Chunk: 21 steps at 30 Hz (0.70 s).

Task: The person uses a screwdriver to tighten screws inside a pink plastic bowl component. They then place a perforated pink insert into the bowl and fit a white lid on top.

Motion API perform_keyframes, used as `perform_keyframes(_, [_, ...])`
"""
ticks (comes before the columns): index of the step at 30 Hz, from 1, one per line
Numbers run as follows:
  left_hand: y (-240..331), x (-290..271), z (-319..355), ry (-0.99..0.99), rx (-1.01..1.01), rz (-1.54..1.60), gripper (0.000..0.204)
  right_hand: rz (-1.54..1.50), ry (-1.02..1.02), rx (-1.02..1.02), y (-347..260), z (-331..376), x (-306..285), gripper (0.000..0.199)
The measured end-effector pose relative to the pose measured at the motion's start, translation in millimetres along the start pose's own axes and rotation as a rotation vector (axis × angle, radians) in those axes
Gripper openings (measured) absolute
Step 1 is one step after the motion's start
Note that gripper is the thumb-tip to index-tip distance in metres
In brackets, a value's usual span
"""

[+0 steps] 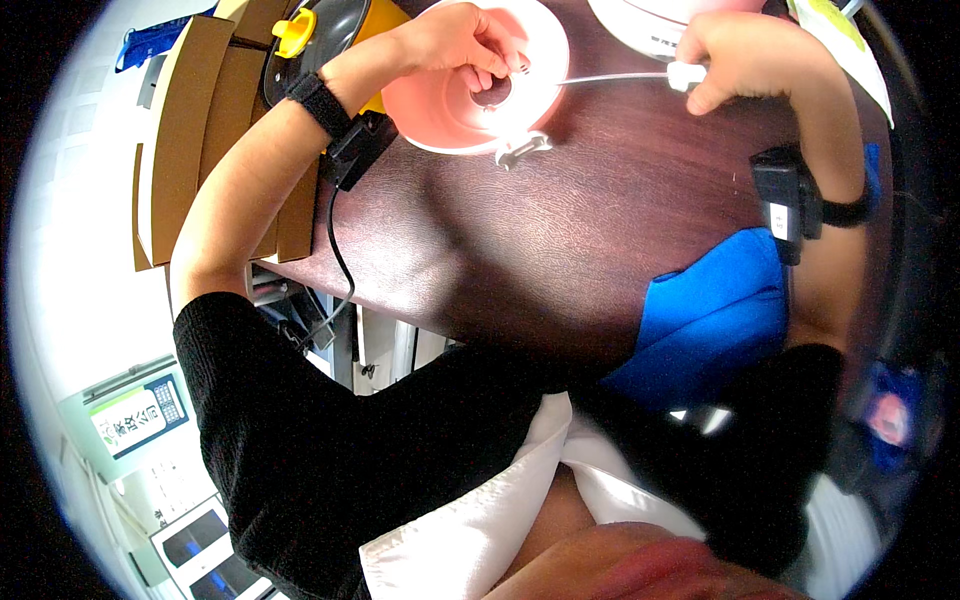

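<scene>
My left hand reaches over a pink round bowl. Its fingers are pinched together near the middle of the bowl, with a small piece at their tips that I cannot make out. A white clip-like piece sits at the bowl's near rim. To the right, my right hand is closed around a white plug-like end. From it a thin whitish cord runs left, nearly straight, over the bowl's rim toward my left fingertips. Where the cord ends is unclear.
Behind the cord stands a pink and white rounded appliance. A black and yellow container with a yellow knob is left of the bowl, beside cardboard. A blue cloth hangs over the brown table's near right edge.
</scene>
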State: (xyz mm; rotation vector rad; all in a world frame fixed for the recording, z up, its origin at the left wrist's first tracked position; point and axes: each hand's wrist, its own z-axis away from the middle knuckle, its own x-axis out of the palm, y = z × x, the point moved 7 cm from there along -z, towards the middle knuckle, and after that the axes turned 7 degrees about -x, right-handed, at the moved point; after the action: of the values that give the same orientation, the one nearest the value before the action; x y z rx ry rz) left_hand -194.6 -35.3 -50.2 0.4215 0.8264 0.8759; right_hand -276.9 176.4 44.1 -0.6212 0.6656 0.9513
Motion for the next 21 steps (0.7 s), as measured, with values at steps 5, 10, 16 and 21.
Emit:
perform_keyframes(5, [0, 4, 4, 0.007, -0.052, 0.055, 0.021, -0.002, -0.018, -0.008, 0, 1, -1, 0.040])
perform_keyframes(10, [-4, 3, 5, 0.027, -0.107, 0.086, 0.021, -0.004, 0.047, -0.019, -4, 9, -6, 0.041])
perform_keyframes(16, [-6, 1, 4, 0.051, -0.099, 0.025, 0.017, -0.020, 0.029, -0.037, 1, -1, -2, 0.041])
perform_keyframes(21, [5, 0, 0, 0.062, -0.015, -0.126, 0.015, -0.041, -0.004, 0.089, 6, 5, -2, 0.040])
